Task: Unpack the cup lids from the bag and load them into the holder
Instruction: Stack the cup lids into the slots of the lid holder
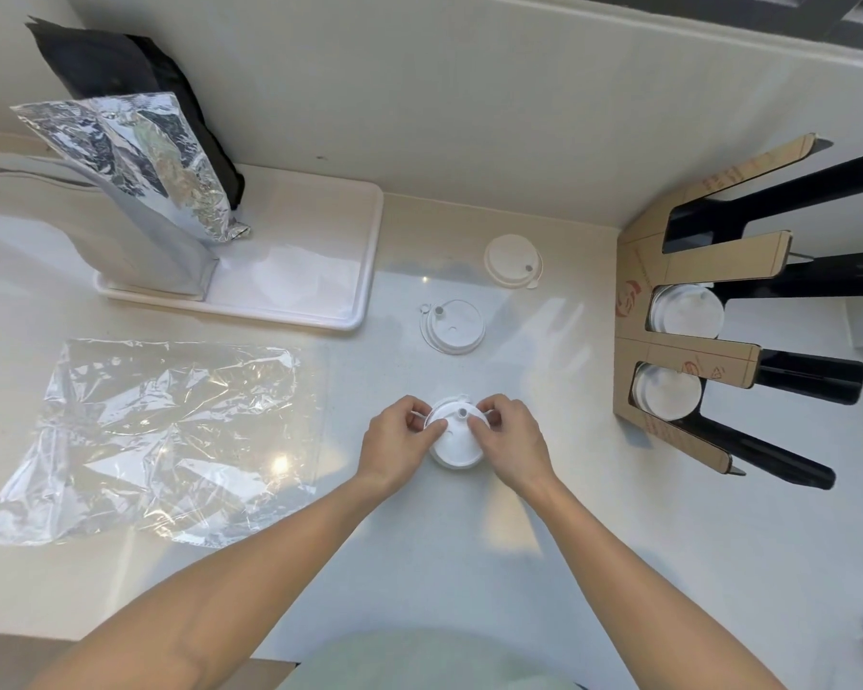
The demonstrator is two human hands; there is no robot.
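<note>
A small stack of white cup lids [457, 448] sits on the counter in front of me. My left hand [399, 445] grips its left side and my right hand [511, 440] grips its right side, thumbs on top. Two single lids lie farther back: a white lid [453, 326] and a cream lid [511, 261]. The clear plastic bag [160, 440] lies flat and crumpled at the left. The cardboard-and-black lid holder [688, 351] stands at the right, with stacked lids in two slots [686, 311] [666, 390].
A white tray [320, 271] at the back left carries a silver foil pouch [135, 191] with a black pouch [120, 72] behind it. The wall runs along the back. The counter's front edge is near my body.
</note>
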